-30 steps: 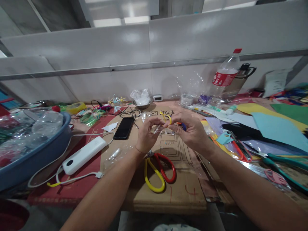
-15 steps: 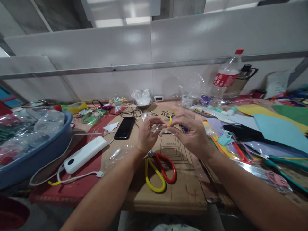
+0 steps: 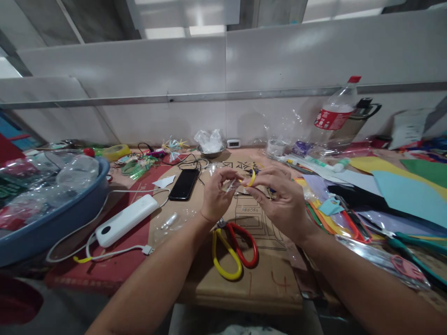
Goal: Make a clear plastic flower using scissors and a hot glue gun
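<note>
My left hand (image 3: pixel 220 193) is closed in a pinch on a small piece of clear plastic (image 3: pixel 232 186) above the cardboard. Just to its right, my right hand (image 3: pixel 281 197) pinches a thin, curved yellow strip (image 3: pixel 252 178), whose lower end reaches to the clear plastic. Whether the two pieces are joined is hidden by the fingers. Below the hands lie scissors (image 3: pixel 234 253) with one yellow and one red handle. Their blades are mostly out of sight beneath my left wrist. The cardboard (image 3: pixel 258 288) carries printed lines and a red handwritten mark.
At left are a blue basin (image 3: pixel 87 200) of plastic bottles, a white power bank (image 3: pixel 127 221) with cable, and a black phone (image 3: pixel 184 184). Coloured paper (image 3: pixel 412 190), green-handled pliers (image 3: pixel 401 239) and a red-capped bottle (image 3: pixel 337 114) are at right. A small bowl (image 3: pixel 211 151) stands at the back.
The whole view has shifted slightly, so everything appears a little further right. Both hands keep their pinch, and the yellow strip is still between them.
</note>
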Demonstrator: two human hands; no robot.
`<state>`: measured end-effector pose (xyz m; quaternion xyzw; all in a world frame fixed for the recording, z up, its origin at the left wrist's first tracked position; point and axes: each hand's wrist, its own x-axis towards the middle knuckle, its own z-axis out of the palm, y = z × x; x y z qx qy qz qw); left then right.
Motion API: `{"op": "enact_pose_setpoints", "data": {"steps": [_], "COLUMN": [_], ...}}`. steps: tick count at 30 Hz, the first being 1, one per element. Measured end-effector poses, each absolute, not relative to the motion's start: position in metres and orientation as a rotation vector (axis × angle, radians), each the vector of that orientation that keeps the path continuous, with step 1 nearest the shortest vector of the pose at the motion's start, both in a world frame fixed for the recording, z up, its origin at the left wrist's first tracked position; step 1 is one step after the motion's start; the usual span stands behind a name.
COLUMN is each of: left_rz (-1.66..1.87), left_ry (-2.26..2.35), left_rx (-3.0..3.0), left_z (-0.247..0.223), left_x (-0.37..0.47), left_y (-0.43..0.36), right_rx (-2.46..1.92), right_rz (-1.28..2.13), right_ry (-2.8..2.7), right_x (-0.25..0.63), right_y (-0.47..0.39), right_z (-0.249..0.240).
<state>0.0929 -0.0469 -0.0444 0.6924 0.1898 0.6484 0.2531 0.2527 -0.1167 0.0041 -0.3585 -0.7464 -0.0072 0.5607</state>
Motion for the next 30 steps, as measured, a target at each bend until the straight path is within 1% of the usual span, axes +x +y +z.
{"op": "enact_pose_setpoints", "data": {"steps": [5, 12, 20, 26, 30], "left_rz": [1.805, 1.93, 1.925, 1.945, 1.942], "left_ry": [0.53, 0.505, 0.438, 0.529, 0.463], "left_rx": [1.947, 2.215, 2.243, 2.165, 2.166], "left_z": [-0.042, -0.029, -0.027, -0.031, -0.031], "left_x": [0.092, 0.09, 0.089, 0.09, 0.09], "left_y": [-0.048, -0.053, -0.054, -0.054, -0.054], "right_rx": [-0.784, -0.609, -0.519, -0.5, -0.478], "right_rz": [-0.14, -0.281, -0.254, -0.213, -0.203], "right_ry": [-1.779, -1.789, -1.827, -1.817, -1.829], "right_x": [0.251, 0.249, 0.253, 0.254, 0.255], "right_y": [-0.118, -0.123, -0.122, -0.121, -0.123], "right_z": [0.002, 0.001, -0.002, -0.005, -0.007]}}
